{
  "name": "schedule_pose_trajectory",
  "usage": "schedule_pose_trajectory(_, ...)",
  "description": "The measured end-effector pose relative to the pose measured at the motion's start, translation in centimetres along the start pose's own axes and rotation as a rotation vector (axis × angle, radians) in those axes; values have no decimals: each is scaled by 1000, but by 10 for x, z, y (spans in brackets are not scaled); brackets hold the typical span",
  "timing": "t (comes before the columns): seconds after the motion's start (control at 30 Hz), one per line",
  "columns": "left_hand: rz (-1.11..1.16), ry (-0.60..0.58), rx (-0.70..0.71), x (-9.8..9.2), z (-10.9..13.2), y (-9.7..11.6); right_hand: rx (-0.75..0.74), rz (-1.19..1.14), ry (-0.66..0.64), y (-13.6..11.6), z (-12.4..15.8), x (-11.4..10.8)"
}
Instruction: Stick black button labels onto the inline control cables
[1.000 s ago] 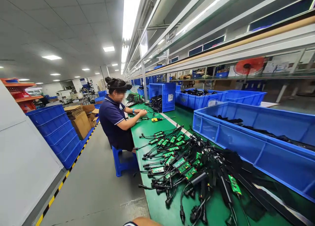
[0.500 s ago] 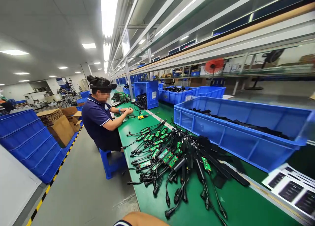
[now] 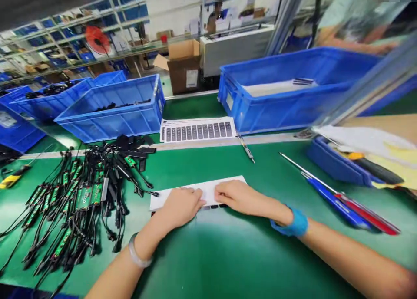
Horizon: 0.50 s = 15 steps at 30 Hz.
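Note:
A long white paper sheet (image 3: 209,190) lies on the green table in front of me, and dark marks or pieces peek out along its near edge. My left hand (image 3: 181,207) rests on the sheet's left half, fingers curled and pressed together at the near edge. On the right half, my right hand (image 3: 239,197) pinches the paper with thumb and bent fingers. A small gap separates the two hands. Whatever lies beneath the paper is mostly hidden. Beyond it is a printed sheet of black labels (image 3: 200,132).
Black cables with green circuit boards (image 3: 87,197) are heaped at left. A craft knife (image 3: 246,149), blue-handled tool (image 3: 337,203) and red-handled tool (image 3: 368,214) lie rightward. Blue bins (image 3: 110,125) (image 3: 286,110) line the back. A yellow screwdriver (image 3: 13,177) is far left.
My view has swung right and down from the neighbouring worker and the cable heap. Both my hands now show on the white sheet; before, only part of an arm showed.

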State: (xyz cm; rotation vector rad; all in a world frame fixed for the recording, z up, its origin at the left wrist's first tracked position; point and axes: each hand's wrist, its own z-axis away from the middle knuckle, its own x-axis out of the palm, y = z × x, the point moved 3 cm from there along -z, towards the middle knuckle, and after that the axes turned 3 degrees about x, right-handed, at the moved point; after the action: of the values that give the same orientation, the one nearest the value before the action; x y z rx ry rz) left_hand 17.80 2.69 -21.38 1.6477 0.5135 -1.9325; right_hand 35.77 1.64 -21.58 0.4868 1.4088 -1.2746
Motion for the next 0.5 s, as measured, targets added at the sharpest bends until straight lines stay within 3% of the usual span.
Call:
schedule_pose_trajectory(0.1, -10, -45, 14, -1, -1, 4, -60, -62, -37, 4, 9, -5)
schedule_pose_trajectory(0.23, -9, -68, 16, -1, -2, 2, -40, 32, 33, 5, 17, -5)
schedule_pose_trajectory(0.5, 0, 40, 33, -6, -18, 21, -83, 40, 2, 9, 6, -7)
